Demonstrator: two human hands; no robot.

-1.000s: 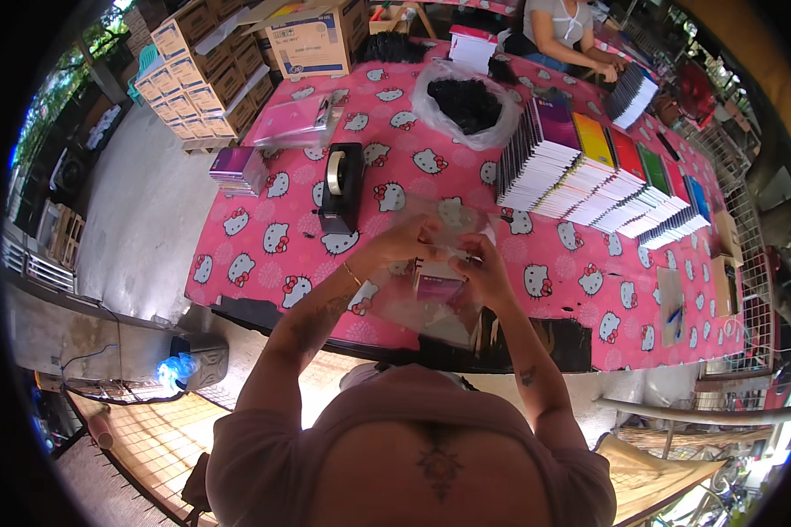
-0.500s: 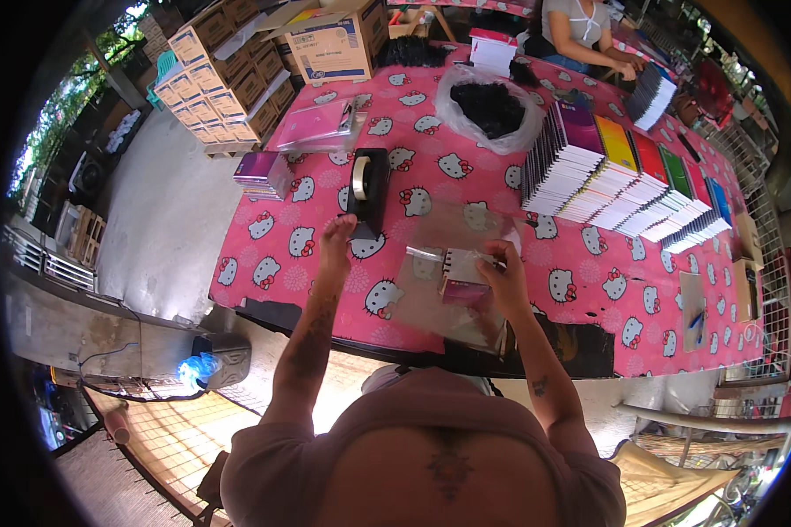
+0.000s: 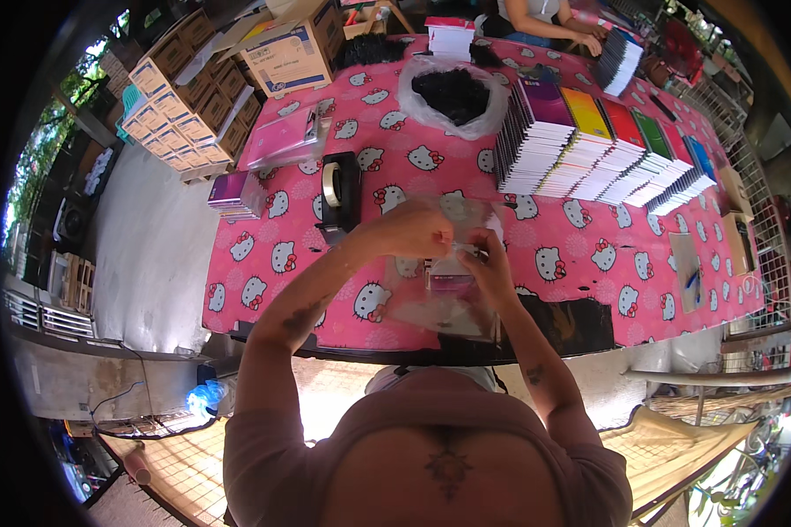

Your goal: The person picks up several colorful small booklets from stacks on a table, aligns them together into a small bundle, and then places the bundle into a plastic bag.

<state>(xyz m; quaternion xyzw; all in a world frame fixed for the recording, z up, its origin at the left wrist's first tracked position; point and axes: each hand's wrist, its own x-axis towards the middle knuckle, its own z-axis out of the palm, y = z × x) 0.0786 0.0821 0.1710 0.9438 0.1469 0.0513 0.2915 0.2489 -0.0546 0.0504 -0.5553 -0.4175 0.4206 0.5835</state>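
Note:
A small purple-covered notebook (image 3: 448, 283) lies on a clear plastic sheet (image 3: 413, 312) in front of me, partly hidden under my hands. My left hand (image 3: 413, 230) is closed over its far side, fingertips together; whatever they pinch is too small to make out. Close beside it, my right hand (image 3: 488, 256) pinches the clear plastic at the notebook's far right corner. A black tape dispenser (image 3: 339, 198) with a roll of tape stands just left of my left hand.
Rows of stacked spiral notebooks (image 3: 545, 145) stand at the right. Purple booklets (image 3: 235, 195) and a pink packet in plastic (image 3: 283, 139) lie at the left. A bag of black coils (image 3: 453, 95) sits behind. Cartons (image 3: 185, 105) are piled beyond. A person (image 3: 545, 26) sits across the table.
My left hand has left the tape dispenser's near end and swung right to the notebook, beside my right hand. The right hand stays at the plastic. The whole view has shifted slightly.

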